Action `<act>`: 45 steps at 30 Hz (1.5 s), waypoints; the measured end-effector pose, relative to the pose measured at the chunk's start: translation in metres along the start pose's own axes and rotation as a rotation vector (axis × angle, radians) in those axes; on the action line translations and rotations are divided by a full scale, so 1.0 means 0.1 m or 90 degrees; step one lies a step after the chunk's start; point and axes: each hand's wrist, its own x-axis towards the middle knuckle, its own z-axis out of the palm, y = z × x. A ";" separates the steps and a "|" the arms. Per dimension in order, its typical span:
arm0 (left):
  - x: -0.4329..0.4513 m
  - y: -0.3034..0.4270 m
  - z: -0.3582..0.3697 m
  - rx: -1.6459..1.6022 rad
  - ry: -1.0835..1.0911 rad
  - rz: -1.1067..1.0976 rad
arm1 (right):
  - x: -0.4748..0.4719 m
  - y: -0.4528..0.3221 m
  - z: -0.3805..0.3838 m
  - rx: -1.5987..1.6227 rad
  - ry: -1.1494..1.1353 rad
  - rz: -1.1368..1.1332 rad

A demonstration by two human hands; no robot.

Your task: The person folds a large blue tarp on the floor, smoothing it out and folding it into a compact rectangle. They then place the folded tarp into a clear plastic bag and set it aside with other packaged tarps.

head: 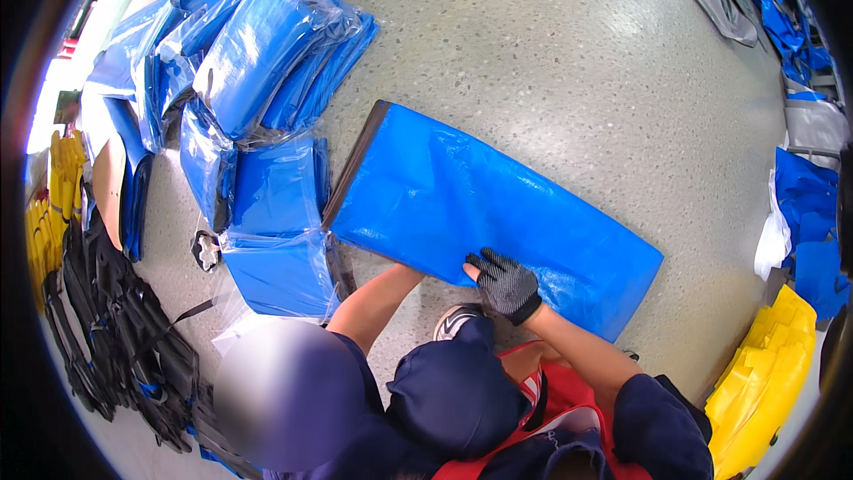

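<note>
A large folded blue plastic tarpaulin (493, 193) lies slantwise on the floor before me, a dark band of layered edges at its upper left end. My right hand (504, 285), in a dark knit glove with the thumb tip bare, grips its near edge, where the sheet creases. My left forearm (376, 297) reaches to the same edge farther left; the left hand is hidden beneath the tarpaulin. Just left of it lie folded blue sheets (276, 273) in clear plastic wrapping.
More wrapped blue bundles (253, 47) are heaped at the upper left. Black straps (126, 327) and yellow pieces (60, 187) lie at the left. Yellow sheets (763, 380) and blue pieces (810, 213) line the right side. A shoe (460, 321) is near the tarpaulin's close edge.
</note>
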 end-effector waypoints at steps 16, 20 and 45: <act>-0.54 -1.88 -1.83 -1.114 0.115 -0.365 | -0.10 0.11 0.39 0.021 0.031 -0.012; 0.22 -1.48 -2.22 -0.485 0.041 -0.553 | -0.11 0.13 0.51 0.038 0.036 -0.001; 0.36 -1.61 -1.52 -0.026 0.249 -0.334 | -2.66 2.75 -1.12 -0.099 -0.316 0.684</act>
